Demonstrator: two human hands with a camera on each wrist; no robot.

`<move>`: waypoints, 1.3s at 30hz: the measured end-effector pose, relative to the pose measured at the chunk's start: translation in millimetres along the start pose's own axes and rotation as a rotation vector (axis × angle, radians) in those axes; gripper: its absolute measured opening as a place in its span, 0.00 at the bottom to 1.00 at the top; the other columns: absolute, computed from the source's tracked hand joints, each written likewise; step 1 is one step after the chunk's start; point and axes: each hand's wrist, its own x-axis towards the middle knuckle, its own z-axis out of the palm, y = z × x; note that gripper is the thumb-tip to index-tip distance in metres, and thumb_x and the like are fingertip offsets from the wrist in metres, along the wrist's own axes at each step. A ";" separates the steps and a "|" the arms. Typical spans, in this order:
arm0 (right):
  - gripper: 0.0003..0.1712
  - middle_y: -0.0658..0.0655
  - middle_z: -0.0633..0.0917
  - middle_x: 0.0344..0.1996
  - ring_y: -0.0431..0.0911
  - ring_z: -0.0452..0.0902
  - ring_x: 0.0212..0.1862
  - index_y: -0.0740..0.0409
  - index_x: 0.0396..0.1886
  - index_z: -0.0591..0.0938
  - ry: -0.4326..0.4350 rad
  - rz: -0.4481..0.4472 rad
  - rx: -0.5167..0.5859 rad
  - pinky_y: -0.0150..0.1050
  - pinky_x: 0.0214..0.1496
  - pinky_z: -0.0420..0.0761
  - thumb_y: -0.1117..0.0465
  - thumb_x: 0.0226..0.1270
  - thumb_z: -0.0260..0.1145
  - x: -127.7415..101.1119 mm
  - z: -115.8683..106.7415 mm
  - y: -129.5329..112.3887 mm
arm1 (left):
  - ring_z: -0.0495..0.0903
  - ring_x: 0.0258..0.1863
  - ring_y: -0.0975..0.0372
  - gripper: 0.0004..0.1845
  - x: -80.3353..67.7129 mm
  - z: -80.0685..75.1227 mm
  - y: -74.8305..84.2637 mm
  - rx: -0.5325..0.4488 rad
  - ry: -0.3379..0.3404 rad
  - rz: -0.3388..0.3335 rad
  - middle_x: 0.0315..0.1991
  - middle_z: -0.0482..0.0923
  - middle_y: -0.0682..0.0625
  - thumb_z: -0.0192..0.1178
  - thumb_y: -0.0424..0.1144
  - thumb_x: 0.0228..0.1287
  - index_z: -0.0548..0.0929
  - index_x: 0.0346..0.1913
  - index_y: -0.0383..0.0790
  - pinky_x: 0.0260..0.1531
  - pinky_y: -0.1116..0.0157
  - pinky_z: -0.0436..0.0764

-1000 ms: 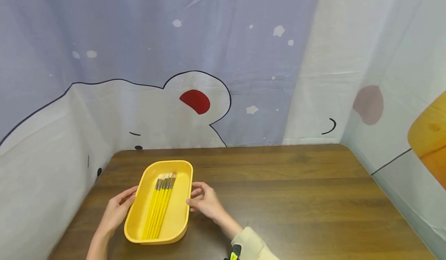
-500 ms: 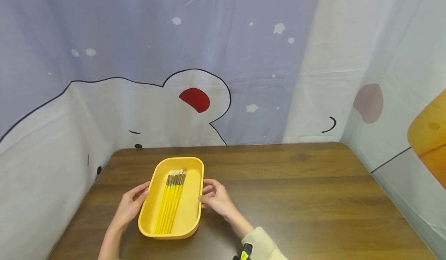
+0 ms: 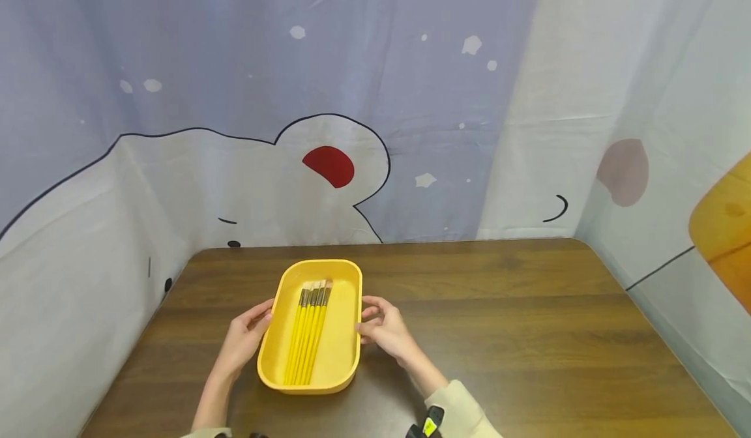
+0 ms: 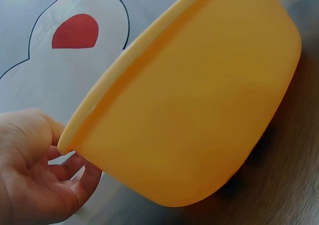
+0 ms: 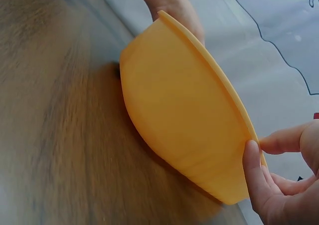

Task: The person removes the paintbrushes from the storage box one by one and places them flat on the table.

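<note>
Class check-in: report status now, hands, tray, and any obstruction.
Left hand and right hand grip the long sides of the yellow plastic tray. Yellow-handled paintbrushes lie inside. Nothing near it on the wooden table.

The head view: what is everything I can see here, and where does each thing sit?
tray: one, yellow, oblong, on the table's left half, held at both long sides.
paintbrushes: about five, yellow handles with dark ferrules and pale bristles, lying side by side in the tray, bristles toward the back.
table: one, dark brown wood, filling the lower part of the view.
curtain: one, lavender and white with a cartoon bear and a red patch, behind and beside the table.
left hand: one, fingers at the tray's left rim.
right hand: one, fingers pinching the tray's right rim; cream sleeve at the wrist.
</note>
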 end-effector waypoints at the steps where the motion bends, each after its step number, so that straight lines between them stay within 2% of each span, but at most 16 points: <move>1: 0.35 0.61 0.75 0.41 0.39 0.77 0.31 0.71 0.65 0.67 0.004 0.001 -0.002 0.36 0.32 0.85 0.72 0.56 0.66 -0.4 -2.2 0.1 | 0.75 0.57 0.57 0.22 0.4 2.1 0.8 -0.001 -0.003 -0.005 0.63 0.70 0.31 0.47 0.34 0.75 0.66 0.67 0.27 0.46 0.78 0.76; 4: 0.35 0.61 0.76 0.42 0.39 0.78 0.32 0.71 0.64 0.67 0.012 0.002 -0.006 0.35 0.32 0.84 0.72 0.56 0.65 -1.8 -8.1 0.2 | 0.73 0.60 0.50 0.22 1.7 7.6 2.6 -0.002 -0.013 -0.011 0.63 0.70 0.31 0.46 0.34 0.75 0.66 0.68 0.28 0.48 0.76 0.76; 7: 0.35 0.62 0.76 0.42 0.39 0.78 0.32 0.72 0.64 0.67 0.020 -0.002 -0.011 0.35 0.32 0.84 0.72 0.56 0.65 -2.9 -13.2 1.1 | 0.72 0.61 0.47 0.22 3.4 12.8 4.7 -0.013 -0.012 -0.016 0.63 0.70 0.31 0.47 0.33 0.74 0.66 0.67 0.28 0.50 0.74 0.77; 17: 0.34 0.61 0.76 0.42 0.40 0.78 0.32 0.71 0.64 0.68 0.061 -0.015 0.018 0.38 0.32 0.85 0.72 0.57 0.65 -8.6 -21.9 4.8 | 0.74 0.58 0.48 0.22 3.5 24.5 10.6 -0.042 0.005 -0.038 0.60 0.72 0.31 0.49 0.31 0.73 0.68 0.66 0.27 0.46 0.76 0.77; 26: 0.33 0.63 0.76 0.43 0.39 0.79 0.32 0.69 0.64 0.69 0.037 -0.004 -0.007 0.36 0.34 0.85 0.71 0.57 0.65 -6.6 -26.1 5.9 | 0.77 0.53 0.57 0.22 3.4 25.9 12.2 -0.083 0.028 -0.064 0.60 0.72 0.30 0.50 0.32 0.72 0.69 0.66 0.28 0.44 0.76 0.78; 32: 0.33 0.62 0.75 0.44 0.39 0.79 0.33 0.68 0.64 0.69 0.017 0.004 -0.004 0.35 0.33 0.85 0.70 0.57 0.66 -5.7 -25.5 7.1 | 0.79 0.42 0.66 0.22 3.7 22.2 11.7 -0.109 0.029 -0.099 0.58 0.73 0.31 0.51 0.32 0.72 0.69 0.66 0.29 0.36 0.74 0.80; 39: 0.33 0.61 0.77 0.42 0.39 0.77 0.31 0.68 0.64 0.70 0.016 -0.010 -0.033 0.33 0.31 0.83 0.70 0.57 0.66 -2.9 -26.2 8.3 | 0.79 0.39 0.68 0.22 6.8 20.9 11.6 -0.130 0.039 -0.120 0.59 0.74 0.32 0.53 0.33 0.71 0.70 0.66 0.31 0.33 0.73 0.80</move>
